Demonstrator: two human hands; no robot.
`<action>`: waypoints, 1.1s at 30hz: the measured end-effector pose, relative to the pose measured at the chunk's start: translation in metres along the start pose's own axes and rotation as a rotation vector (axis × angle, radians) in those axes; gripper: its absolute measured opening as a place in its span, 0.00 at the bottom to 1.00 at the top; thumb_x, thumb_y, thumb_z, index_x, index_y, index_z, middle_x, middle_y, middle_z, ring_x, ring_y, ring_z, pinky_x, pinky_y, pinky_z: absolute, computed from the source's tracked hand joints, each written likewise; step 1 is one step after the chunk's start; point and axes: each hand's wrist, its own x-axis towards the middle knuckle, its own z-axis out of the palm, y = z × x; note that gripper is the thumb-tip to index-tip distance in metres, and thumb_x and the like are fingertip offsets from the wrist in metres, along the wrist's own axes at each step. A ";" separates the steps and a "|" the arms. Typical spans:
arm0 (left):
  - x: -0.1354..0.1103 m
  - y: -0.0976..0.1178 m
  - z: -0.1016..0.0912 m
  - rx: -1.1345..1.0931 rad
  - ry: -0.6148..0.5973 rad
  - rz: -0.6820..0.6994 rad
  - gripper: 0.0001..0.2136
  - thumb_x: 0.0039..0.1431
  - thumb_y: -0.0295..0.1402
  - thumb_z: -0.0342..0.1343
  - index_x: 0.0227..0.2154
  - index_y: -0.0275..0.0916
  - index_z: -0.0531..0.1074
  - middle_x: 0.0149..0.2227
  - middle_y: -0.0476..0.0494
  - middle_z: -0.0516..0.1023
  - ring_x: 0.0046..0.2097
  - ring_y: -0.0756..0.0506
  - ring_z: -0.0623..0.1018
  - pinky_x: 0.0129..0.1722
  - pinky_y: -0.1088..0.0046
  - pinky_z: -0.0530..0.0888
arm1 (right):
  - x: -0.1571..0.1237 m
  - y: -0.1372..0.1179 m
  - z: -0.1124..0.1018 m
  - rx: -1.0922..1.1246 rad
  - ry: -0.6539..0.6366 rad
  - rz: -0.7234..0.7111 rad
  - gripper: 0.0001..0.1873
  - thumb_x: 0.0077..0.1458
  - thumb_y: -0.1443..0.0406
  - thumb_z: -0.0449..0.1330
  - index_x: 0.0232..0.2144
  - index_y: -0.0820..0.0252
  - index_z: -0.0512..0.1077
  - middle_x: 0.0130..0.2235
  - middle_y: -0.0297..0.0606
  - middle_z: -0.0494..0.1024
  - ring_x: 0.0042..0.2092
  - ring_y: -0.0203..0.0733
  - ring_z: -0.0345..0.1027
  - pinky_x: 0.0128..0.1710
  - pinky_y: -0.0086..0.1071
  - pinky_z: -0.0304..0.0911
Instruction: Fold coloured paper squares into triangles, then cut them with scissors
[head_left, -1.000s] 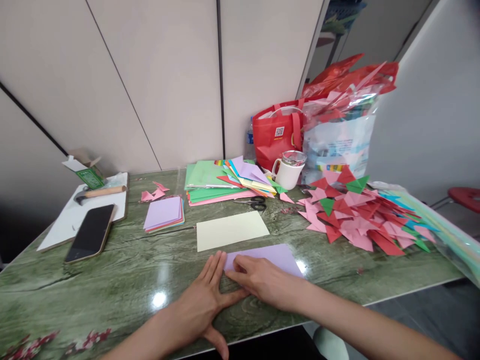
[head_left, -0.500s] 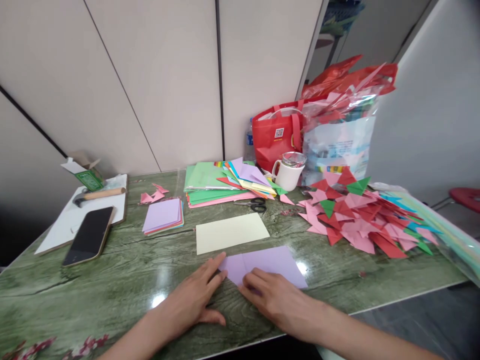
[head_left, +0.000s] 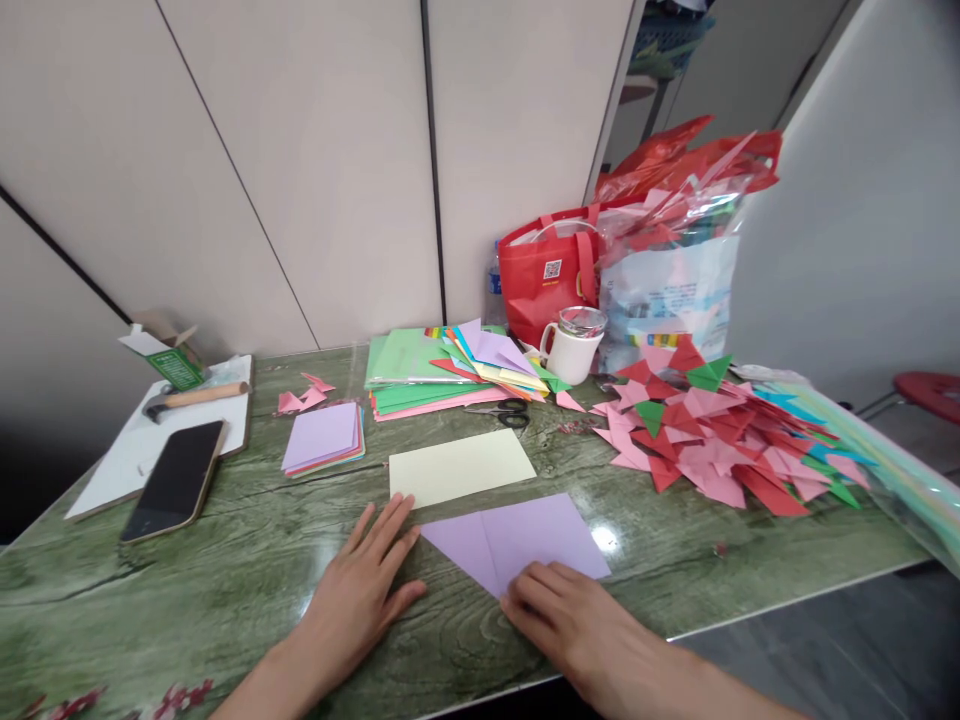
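Note:
In front of me lies a sheet of purple paper (head_left: 544, 527) with a crease line across it and its left end folded to a slanted point. My right hand (head_left: 566, 618) is closed at its lower edge, fingers curled and thumb by the lower corner. To the left of the paper's tip, my left hand (head_left: 361, 580) rests open on the table, fingers spread, holding nothing. Its fingertips are close to the lower left corner of a cream paper sheet (head_left: 461, 467), which lies flat just beyond the purple one.
Behind are a stack of square paper (head_left: 322, 436), scissors (head_left: 513, 411), coloured paper packs (head_left: 420, 360) and a white mug (head_left: 574, 350). Folded pink, red and green pieces (head_left: 712, 430) are heaped at right. A phone (head_left: 176, 480) and hammer (head_left: 199, 397) lie left.
My left hand has moved left, off the purple paper, and its fingers have spread. My right hand has slid slightly right and down along the paper's lower edge, uncovering the folded corner.

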 end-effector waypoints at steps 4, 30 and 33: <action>-0.004 -0.001 0.003 -0.042 0.035 -0.033 0.19 0.64 0.40 0.50 0.54 0.37 0.64 0.63 0.36 0.58 0.64 0.37 0.58 0.58 0.51 0.65 | -0.001 0.001 -0.002 0.123 -0.035 0.059 0.17 0.52 0.77 0.52 0.43 0.61 0.69 0.41 0.42 0.72 0.40 0.45 0.64 0.40 0.37 0.64; 0.066 0.039 -0.011 -0.163 -0.124 0.375 0.12 0.67 0.25 0.40 0.45 0.37 0.68 0.45 0.40 0.74 0.43 0.43 0.74 0.43 0.65 0.73 | 0.033 0.078 -0.044 0.312 -0.204 0.768 0.24 0.35 0.66 0.72 0.36 0.60 0.67 0.35 0.35 0.69 0.37 0.43 0.65 0.34 0.30 0.55; 0.060 0.029 -0.012 -0.138 -0.146 0.381 0.12 0.66 0.21 0.40 0.46 0.34 0.67 0.48 0.37 0.72 0.46 0.41 0.73 0.46 0.64 0.72 | 0.039 0.074 -0.040 0.406 -0.151 0.737 0.29 0.38 0.71 0.69 0.43 0.60 0.64 0.28 0.28 0.66 0.32 0.38 0.63 0.30 0.27 0.53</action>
